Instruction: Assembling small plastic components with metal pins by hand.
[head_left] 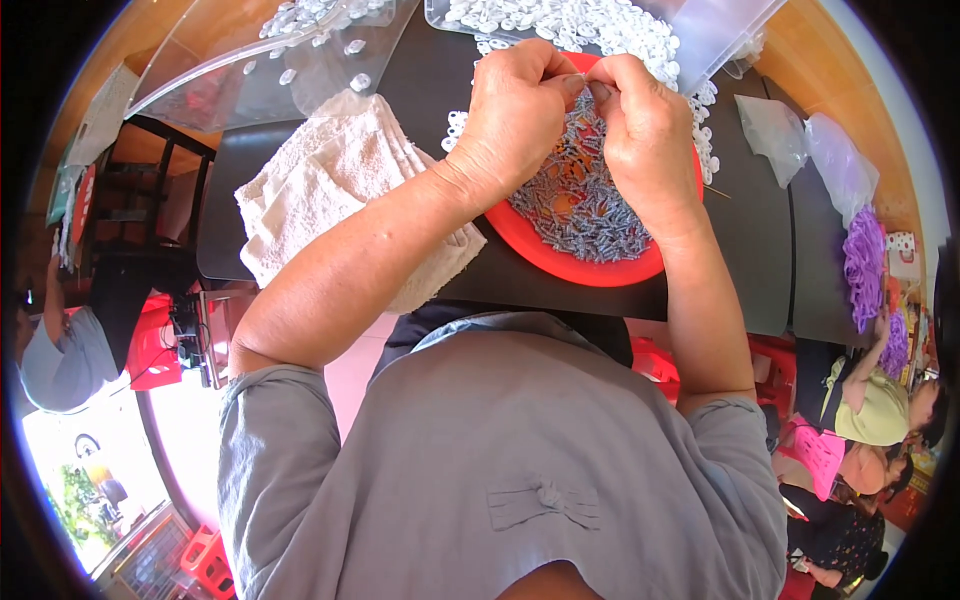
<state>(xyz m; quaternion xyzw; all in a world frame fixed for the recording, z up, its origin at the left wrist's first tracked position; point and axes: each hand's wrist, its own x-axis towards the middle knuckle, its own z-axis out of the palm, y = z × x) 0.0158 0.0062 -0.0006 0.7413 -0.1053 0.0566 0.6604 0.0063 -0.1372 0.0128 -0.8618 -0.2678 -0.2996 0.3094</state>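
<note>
My left hand and my right hand meet above the far side of a round red basin. Thumbs and fingertips of both are pinched together, almost touching. Whatever they hold is too small and covered to name. Below them the basin holds many small grey, thin, ridged pieces, with the red bottom showing through in places. Small white oval plastic pieces are heaped just beyond my fingers, in a clear plastic bin, and some lie scattered beside the basin.
A folded cream towel lies left of the basin on the dark table. Another clear bin with white pieces stands far left. Plastic bags and purple strands are at the right. Other people sit at both sides.
</note>
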